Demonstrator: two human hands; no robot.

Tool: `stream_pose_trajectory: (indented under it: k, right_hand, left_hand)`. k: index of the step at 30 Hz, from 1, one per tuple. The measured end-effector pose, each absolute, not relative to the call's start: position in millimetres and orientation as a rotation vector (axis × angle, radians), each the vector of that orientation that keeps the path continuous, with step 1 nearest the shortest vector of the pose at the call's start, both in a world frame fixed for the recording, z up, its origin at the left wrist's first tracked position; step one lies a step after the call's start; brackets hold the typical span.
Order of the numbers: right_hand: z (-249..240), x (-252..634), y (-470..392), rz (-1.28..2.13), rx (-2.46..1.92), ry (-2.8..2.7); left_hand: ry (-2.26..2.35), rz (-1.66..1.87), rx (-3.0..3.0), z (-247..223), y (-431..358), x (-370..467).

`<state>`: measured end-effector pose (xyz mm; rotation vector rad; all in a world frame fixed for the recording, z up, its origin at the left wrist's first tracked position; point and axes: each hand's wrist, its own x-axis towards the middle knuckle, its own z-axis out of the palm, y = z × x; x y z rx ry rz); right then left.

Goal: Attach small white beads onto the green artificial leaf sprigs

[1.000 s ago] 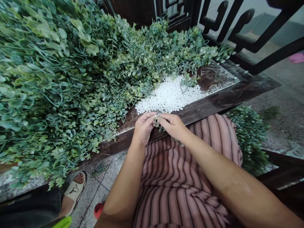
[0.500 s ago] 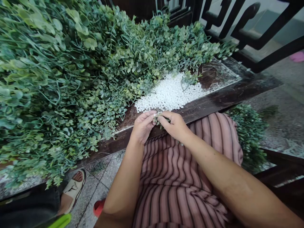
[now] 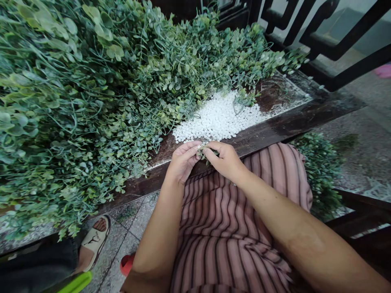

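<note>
The green foliage heap (image 3: 91,101) is the largest item, covering the left and far parts of the dark wooden bench (image 3: 281,124). A second foliage bunch (image 3: 320,171) lies lower, beyond the person's right knee. The white bead pile (image 3: 216,118) rests on the bench, bordering the heap, with a loose sprig (image 3: 244,99) lying across it. The left hand (image 3: 182,160) and right hand (image 3: 225,160) meet at the near edge, just short of the beads. Each grip is closed, thumb against finger, on one small leafy sprig (image 3: 200,152) held between them. A pale bit shows at the left fingertips; whether it is a bead cannot be determined. Risks, as judged: a slack pinch could drop the sprig; a hard pull could snap its stem; a forward knock could scatter beads off the bench.
</note>
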<state>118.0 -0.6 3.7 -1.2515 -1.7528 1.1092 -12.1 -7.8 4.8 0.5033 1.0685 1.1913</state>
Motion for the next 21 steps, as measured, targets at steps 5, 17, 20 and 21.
stream_pose_trajectory:
  k: [5, 17, 20, 21]
  right_hand:
    - [3.7, 118.7, -0.4, 1.101, -1.273, -1.757]
    - [2.7, 118.8, 0.6, 1.168, -1.245, -1.747]
    - [2.6, 118.8, 0.8, 1.159, -1.253, -1.756]
    - [2.5, 118.9, 0.8, 1.153, -1.255, -1.759]
  left_hand:
    - [1.085, 1.185, 0.503, 5.1, -8.1, -11.3]
    - [1.067, 1.132, 0.517, 6.7, -6.6, -13.8]
    - [1.052, 1.124, 0.505, 6.5, -6.0, -14.4]
    - [1.050, 1.124, 0.501, 6.3, -5.8, -14.4]
